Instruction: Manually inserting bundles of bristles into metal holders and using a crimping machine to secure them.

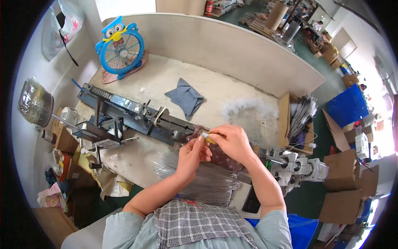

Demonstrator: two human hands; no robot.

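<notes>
"Head view: what was being gripped?"

"The left hand (191, 157) and right hand (233, 143) met at their fingertips, both pinching a small pale piece (205, 134); a yellow bit (210, 140) showed beside it."

"And around them?"

"A sheaf of thin strands (207, 184) lay just nearer the body, a white-tufted heap (244, 108) ahead of the right hand, a metal fixture (129, 111) off to the left."

"How far along?"

"That one piece looked midway, I'd judge; the thick sheaf suggested plenty was left. Whether the tufted heap was finished work, I couldn't tell."
</notes>
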